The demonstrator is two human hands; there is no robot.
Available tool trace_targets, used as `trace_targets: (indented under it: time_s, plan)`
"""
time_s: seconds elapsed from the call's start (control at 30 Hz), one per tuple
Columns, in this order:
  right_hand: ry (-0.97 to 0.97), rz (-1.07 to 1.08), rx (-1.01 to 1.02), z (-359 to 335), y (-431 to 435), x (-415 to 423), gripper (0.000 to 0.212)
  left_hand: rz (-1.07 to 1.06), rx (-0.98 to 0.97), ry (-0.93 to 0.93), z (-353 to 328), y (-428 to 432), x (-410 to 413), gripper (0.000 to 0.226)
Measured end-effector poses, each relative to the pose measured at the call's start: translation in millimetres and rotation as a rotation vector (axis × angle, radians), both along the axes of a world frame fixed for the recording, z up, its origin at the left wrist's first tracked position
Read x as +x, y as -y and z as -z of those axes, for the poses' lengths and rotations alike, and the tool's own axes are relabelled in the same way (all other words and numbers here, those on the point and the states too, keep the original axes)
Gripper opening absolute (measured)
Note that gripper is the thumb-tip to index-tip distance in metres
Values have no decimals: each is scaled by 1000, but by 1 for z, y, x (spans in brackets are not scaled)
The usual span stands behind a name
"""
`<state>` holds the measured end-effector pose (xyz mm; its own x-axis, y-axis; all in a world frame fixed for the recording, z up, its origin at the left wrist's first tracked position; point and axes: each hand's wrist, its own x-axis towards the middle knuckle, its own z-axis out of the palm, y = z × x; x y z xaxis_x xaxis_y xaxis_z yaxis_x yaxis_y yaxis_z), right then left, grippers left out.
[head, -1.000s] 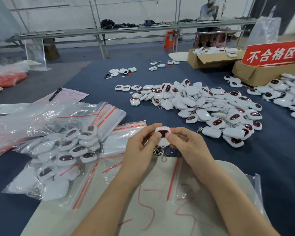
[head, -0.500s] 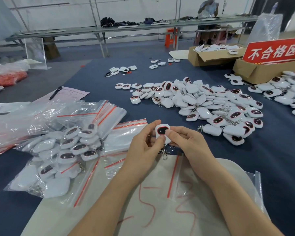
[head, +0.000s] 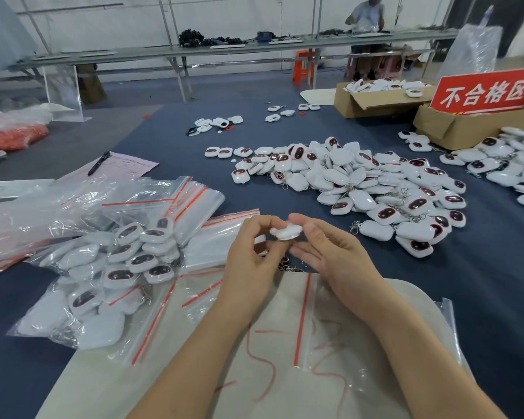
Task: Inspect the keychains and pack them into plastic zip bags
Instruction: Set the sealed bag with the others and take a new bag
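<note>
Early going: one white keychain (head: 286, 231) pinched at its ends by curled fingertips of left hand (head: 248, 261) and right hand (head: 336, 261) over a flat zip bag (head: 315, 328), filled bags (head: 103, 267) at left, big loose pile (head: 375, 189) at right yet to inspect and pack.

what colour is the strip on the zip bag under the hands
The strip is red, on a clear zip bag; head view shows it.

Keychain heap (head: 375, 182) right, bags (head: 127, 261) left; gap seemingly passable
</note>
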<state>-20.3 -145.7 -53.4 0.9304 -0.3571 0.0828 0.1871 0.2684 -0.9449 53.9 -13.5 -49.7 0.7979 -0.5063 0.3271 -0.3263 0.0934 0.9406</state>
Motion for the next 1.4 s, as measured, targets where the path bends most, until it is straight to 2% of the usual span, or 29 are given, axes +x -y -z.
trace_targets:
  time_s: [0.07,0.3,0.4,0.43,0.5,0.53,0.6,0.67,0.7,0.77,0.83,0.97,1.03,1.13,1.27,1.4]
  plan:
    - [24,-29,6,0,-1,0,27,-23,0,21,0,-1,0,38]
    - [42,-32,-21,-5,-2,-3,28,-20,-1,19,-2,-2,-1,32]
    - [23,65,15,-7,-5,-3,24,-12,-16,2,-4,-3,-3,26]
    - [15,127,-50,-8,-4,-5,22,-16,-23,3,-6,-3,-4,21]
    - [-5,208,-353,-12,-1,-12,24,-42,-41,-4,-10,-3,-5,13]
    - [-10,182,-511,-15,2,-18,27,-59,-63,-18,-12,-4,-6,9]
    - [-64,-18,-771,-22,9,-29,32,-83,-101,-37,-18,-10,-5,5]
    - [-220,-256,-1078,-22,16,-37,37,-90,-112,-83,-23,-16,-3,11]
    - [-297,-328,-1204,-21,18,-39,36,-88,-120,-118,-26,-19,-3,15]
    - [-340,-355,-1324,-20,19,-41,28,-56,-154,-216,-34,-24,-7,18]
    - [-308,-336,-1350,-23,18,-41,23,-4,-111,-299,-37,-31,-13,16]
    - [-256,-339,-1404,-30,14,-40,25,141,130,-401,-32,-53,-25,20]
    - [-171,-311,-1444,-32,11,-40,22,194,125,-549,-30,-61,-32,21]
    - [-63,-265,-1467,-38,4,-40,25,235,2,-733,-28,-64,-44,26]
    - [-72,-218,-1475,-40,1,-41,33,220,30,-655,-27,-67,-50,30]
    - [-112,-211,-1473,-37,-2,-45,27,244,39,-609,-30,-73,-53,29]
